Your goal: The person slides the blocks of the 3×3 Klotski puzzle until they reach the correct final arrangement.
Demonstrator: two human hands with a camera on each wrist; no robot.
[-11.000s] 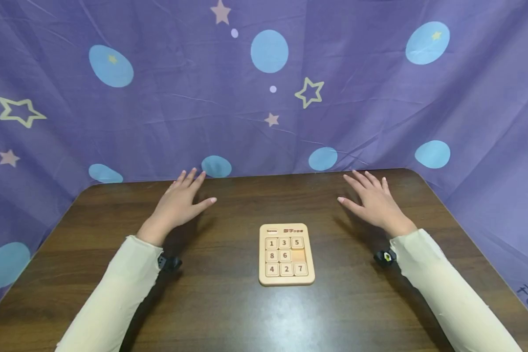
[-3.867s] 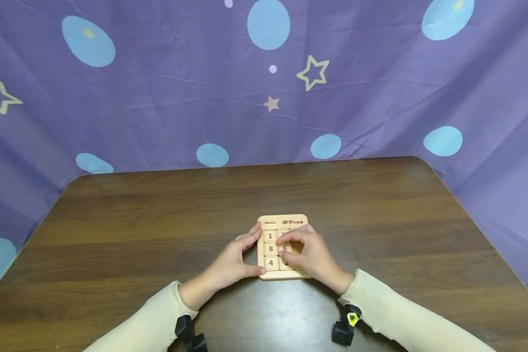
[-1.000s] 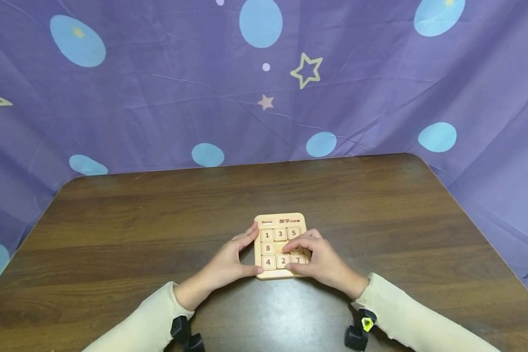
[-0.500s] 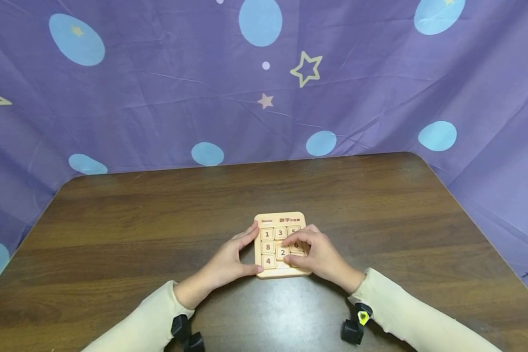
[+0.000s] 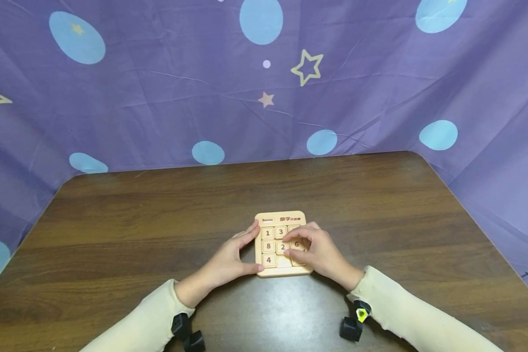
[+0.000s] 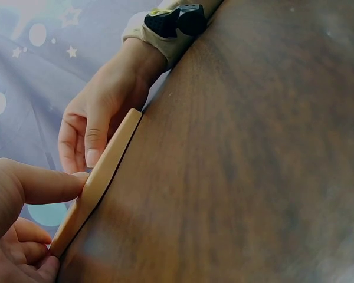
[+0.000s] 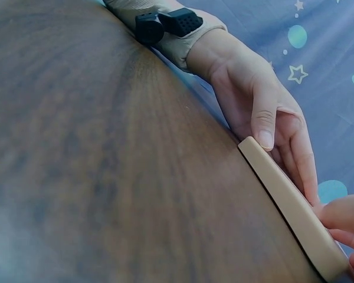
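While the left hand (image 5: 233,256) grips the number sliding puzzle (image 5: 283,263) by its left edge on the table (image 5: 158,215), the right hand (image 5: 320,249), thumb and forefinger parted at the 2 tile (image 5: 281,248), any pinch unclear, should push lightly and squarely

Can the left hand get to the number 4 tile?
Probably yes. The left grip holds the board at its left edge, right beside the 4 tile. Nothing covers that tile, and the right grip is over by the 2 tile.
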